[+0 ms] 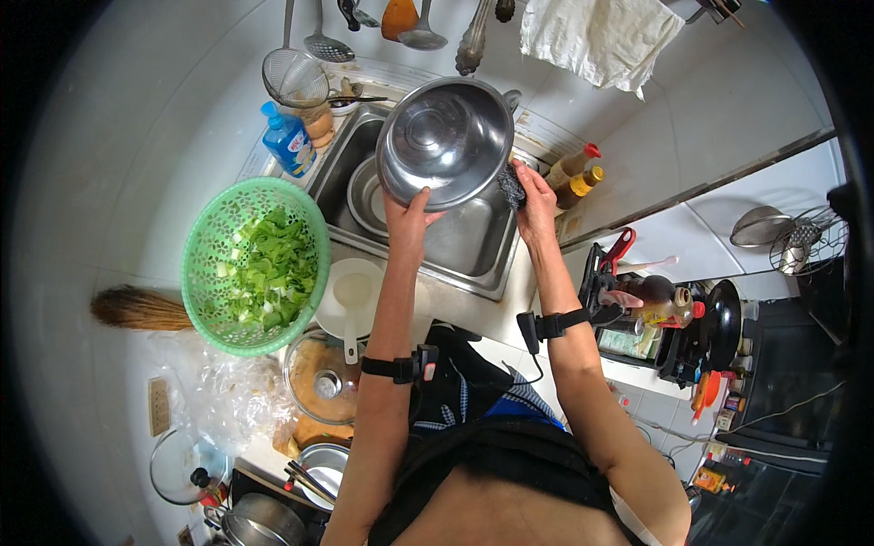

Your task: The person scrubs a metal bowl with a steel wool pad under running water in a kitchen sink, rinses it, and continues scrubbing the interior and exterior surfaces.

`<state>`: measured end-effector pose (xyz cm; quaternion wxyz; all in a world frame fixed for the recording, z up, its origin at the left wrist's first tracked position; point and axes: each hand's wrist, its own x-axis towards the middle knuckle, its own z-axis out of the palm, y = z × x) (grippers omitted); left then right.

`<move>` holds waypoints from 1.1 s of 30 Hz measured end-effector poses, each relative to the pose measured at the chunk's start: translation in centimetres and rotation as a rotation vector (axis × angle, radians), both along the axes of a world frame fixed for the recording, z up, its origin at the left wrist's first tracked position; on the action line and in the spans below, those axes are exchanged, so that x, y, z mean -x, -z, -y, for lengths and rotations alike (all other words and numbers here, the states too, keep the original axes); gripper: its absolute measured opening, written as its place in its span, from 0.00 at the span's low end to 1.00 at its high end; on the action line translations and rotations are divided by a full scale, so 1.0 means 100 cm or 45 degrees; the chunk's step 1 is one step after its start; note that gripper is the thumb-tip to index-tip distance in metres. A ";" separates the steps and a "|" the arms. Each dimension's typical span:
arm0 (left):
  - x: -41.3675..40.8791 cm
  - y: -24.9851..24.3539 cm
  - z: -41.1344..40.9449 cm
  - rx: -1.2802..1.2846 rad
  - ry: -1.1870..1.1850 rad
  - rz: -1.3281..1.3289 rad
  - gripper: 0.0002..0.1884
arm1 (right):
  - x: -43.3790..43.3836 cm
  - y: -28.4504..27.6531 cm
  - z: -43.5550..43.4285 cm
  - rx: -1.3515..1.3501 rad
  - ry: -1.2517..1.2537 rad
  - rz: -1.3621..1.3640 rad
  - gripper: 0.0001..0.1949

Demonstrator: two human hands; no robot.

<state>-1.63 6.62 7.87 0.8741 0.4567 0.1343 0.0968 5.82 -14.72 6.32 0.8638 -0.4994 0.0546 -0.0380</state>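
Note:
Tilted above the sink, a stainless steel mixing bowl point(464, 143) shows me its shiny inside. My left hand point(410, 222) grips its near rim, thumb over the edge. In my right hand point(536, 194) is a dark steel wool scrubber point(511, 187), pressed at the bowl's right rim. Below lies the stainless steel sink point(461, 242), and a second metal bowl point(362, 201) sits in its left part, half hidden by the raised bowl. The faucet point(512, 99) is mostly covered behind the bowl.
Left of the sink stand a green plastic colander point(194, 225) of chopped leafy greens and a blue soap bottle point(290, 143). A white bowl with a ladle point(351, 293) is near my left forearm. Sauce bottles point(579, 184) stand right; utensils point(423, 34) hang on the wall.

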 end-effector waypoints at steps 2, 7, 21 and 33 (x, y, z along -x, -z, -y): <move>0.002 -0.009 0.005 0.031 0.072 -0.080 0.29 | 0.001 -0.010 -0.007 0.071 -0.012 0.009 0.14; 0.002 -0.009 0.005 0.243 0.228 -0.045 0.27 | 0.005 -0.037 -0.017 0.690 -0.002 0.110 0.12; -0.010 0.010 0.003 0.523 0.324 -0.258 0.23 | 0.024 -0.089 -0.028 1.564 0.520 0.575 0.13; 0.001 -0.004 0.005 0.190 0.318 -0.144 0.25 | 0.019 -0.086 -0.012 1.617 0.546 0.584 0.12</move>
